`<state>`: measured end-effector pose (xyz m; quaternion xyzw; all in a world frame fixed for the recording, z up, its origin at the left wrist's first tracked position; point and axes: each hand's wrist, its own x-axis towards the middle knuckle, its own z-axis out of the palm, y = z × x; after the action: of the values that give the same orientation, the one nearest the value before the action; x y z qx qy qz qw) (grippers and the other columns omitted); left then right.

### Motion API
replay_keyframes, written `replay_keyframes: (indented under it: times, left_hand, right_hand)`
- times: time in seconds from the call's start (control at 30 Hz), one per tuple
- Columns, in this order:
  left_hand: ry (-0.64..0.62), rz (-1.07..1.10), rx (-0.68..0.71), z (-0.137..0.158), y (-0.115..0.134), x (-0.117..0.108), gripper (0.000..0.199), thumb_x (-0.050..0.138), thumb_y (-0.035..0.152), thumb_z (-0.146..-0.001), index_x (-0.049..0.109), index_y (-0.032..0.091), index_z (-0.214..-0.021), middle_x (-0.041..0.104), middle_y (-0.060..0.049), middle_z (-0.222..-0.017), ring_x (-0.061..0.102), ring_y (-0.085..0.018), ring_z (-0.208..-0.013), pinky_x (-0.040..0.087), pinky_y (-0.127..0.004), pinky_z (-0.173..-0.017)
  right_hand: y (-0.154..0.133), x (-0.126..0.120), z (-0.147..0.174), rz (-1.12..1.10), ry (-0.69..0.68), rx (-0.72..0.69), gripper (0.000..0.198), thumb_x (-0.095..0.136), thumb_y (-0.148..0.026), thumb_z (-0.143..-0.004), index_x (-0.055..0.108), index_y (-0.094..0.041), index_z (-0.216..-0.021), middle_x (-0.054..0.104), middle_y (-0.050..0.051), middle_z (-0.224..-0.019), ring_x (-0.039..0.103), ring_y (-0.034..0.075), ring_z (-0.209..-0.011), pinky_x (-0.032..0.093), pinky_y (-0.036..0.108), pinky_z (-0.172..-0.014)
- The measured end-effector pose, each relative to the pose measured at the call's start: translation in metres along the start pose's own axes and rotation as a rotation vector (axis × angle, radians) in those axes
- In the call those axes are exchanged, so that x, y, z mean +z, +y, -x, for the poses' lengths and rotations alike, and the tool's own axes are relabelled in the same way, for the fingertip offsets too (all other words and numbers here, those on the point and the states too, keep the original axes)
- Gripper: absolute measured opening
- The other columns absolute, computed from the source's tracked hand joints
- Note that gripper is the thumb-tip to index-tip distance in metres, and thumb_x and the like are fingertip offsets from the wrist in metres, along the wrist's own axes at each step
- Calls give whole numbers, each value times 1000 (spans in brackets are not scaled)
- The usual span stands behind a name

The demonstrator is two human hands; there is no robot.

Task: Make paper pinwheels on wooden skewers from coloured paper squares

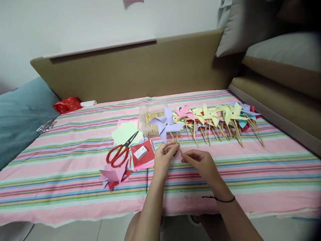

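A lavender paper pinwheel point(166, 124) on a thin wooden stick is held up in front of me, tilted to the left. My left hand point(166, 152) pinches the stick just below the paper blades. Lower down, the fingertips of my right hand point(198, 161) close on the end of the same stick. Behind the lavender blades stands a clear plastic box point(142, 117) with many thin sticks inside. Finished pinwheels point(210, 115) in yellow, pink, purple and other colours lie heaped to the right of it, sticks pointing toward me.
Left of my hands lie red-handled scissors point(120, 152), pale green paper sheets point(126, 133), red paper point(149, 152) with a small white box point(140, 152) on it, and pink paper scraps point(114, 174). A red plastic bag point(67, 105) is at the back left. Grey cushions point(283, 50) rise at right.
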<state>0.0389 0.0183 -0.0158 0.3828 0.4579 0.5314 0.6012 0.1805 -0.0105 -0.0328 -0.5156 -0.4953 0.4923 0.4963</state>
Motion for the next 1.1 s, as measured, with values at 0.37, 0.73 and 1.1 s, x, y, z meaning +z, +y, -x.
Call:
replay_keyframes:
  times: [0.37, 0.73, 1.1]
  left_hand:
    - [74, -70, -7, 3, 4, -15, 36, 75, 41, -65, 65, 15, -87, 72, -8, -86, 65, -14, -73, 49, -26, -69]
    - [259, -70, 32, 17, 13, -61, 34, 76, 39, -63, 65, 16, -85, 72, -5, -80, 65, -12, -67, 48, -23, -65]
    - [413, -135, 140, 5, 25, -100, 32, 72, 40, -67, 60, 16, -85, 68, -4, -78, 64, -16, -72, 49, -28, -70]
  right_hand:
    - [24, -67, -53, 41, 586, -52, 28, 73, -41, -64, 71, -14, -72, 71, 6, -63, 65, 19, -60, 54, 32, -64]
    - [45, -63, -75, -4, 711, 6, 25, 72, -39, -63, 70, -14, -64, 69, 5, -58, 60, 15, -49, 51, 28, -52]
    - [40, -69, -69, -28, 711, 1, 28, 71, -39, -65, 72, -12, -71, 72, 9, -67, 60, 15, -49, 51, 28, -46]
